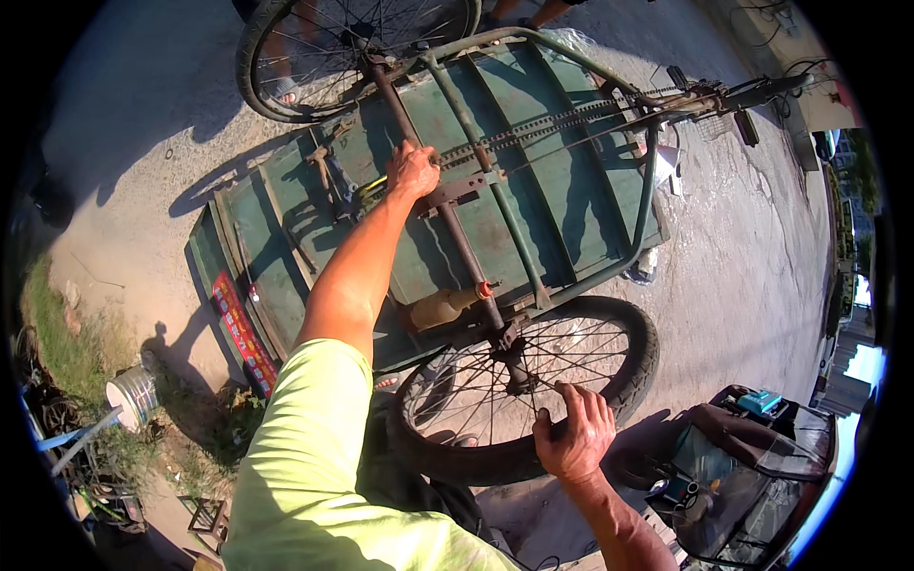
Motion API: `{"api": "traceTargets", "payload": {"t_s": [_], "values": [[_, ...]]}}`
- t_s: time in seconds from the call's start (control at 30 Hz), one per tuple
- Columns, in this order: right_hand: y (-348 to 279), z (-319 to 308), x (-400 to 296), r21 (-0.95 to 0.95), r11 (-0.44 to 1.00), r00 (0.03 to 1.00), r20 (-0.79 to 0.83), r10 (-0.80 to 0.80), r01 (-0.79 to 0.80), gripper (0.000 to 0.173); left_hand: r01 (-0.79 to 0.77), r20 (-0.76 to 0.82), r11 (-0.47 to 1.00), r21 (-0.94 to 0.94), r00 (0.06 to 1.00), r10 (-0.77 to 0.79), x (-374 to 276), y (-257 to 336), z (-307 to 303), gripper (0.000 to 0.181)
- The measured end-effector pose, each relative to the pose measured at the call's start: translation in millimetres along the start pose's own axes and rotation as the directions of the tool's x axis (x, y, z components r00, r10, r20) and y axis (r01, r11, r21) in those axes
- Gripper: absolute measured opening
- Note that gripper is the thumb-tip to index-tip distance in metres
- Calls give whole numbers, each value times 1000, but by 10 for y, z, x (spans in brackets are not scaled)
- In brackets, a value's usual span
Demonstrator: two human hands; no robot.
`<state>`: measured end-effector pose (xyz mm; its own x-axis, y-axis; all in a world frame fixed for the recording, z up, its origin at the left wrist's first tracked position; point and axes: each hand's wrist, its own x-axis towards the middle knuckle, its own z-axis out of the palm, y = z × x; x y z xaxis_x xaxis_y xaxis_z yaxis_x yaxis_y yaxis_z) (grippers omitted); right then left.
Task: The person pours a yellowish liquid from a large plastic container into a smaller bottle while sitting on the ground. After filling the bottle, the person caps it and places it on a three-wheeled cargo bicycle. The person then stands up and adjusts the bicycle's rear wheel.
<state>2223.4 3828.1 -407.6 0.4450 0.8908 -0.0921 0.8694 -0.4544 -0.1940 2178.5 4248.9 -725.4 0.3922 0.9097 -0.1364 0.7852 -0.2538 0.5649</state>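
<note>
A cargo tricycle lies overturned, its green metal bed [528, 150] under a rusty rear axle [464, 243]. My left hand [413, 170] reaches across to the middle of the axle, beside the drive chain [546, 127]; the fingers curl over the part there, which the hand mostly hides. My right hand [577, 432] rests at the near wheel's tyre [485, 460], fingers bent over the rim side. The near wheel's spokes and hub [520, 380] show beyond it. A tan bottle with a red tip [439, 308] lies against the axle. A hammer [321, 168] and other hand tools lie on the bed.
The far wheel [246, 68] stands at the top left, with other people's legs and feet [285, 89] near it. The green tube frame [653, 193] bends around the bed. A parked vehicle [750, 478] is at the lower right, and a round tin [134, 396] at the lower left.
</note>
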Motion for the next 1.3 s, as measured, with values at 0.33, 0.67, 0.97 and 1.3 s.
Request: {"api": "traceTargets", "payload": {"t_s": [0.33, 0.67, 0.97, 1.3], "values": [[136, -14, 51, 22, 999, 999, -11, 49, -48, 41, -69, -95, 982, -177, 994, 52, 84, 29, 143, 28], [118, -18, 84, -8, 999, 999, 5, 33, -33, 38, -166, -184, 943, -289, 976, 115, 34, -72, 231, 15], [42, -35, 68, -14, 999, 999, 18, 32, -32, 38, -298, -184, 954, -20, 939, 290, -244, 271, -100, 30], [64, -40, 64, 1, 1000, 1000, 4, 12, -12, 36, -249, -133, 968, -15, 960, 245, -449, 115, -78, 39]]}}
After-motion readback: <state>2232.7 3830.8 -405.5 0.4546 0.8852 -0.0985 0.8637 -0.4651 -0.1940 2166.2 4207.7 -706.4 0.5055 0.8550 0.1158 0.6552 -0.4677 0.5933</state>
